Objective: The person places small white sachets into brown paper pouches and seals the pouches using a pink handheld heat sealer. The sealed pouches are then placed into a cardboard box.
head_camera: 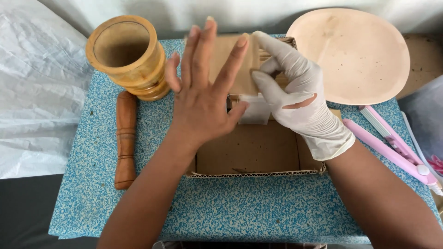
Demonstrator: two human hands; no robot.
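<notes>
My left hand [203, 92] is bare, its fingers spread flat against the front of a tan paper pouch [230, 60] held upright over an open cardboard box [251, 152]. My right hand [300, 99] wears a torn white glove and pinches the pouch's right edge between thumb and fingers. A small white packet [256, 110] shows in the box just below the pouch. The pouch's lower part is hidden behind my left hand.
A wooden mortar [127, 55] stands at the back left with a wooden pestle [125, 138] lying in front of it. A pale oval tray [355, 53] sits back right. A pink handheld sealer [392, 143] lies right. Everything rests on a blue speckled mat [230, 207].
</notes>
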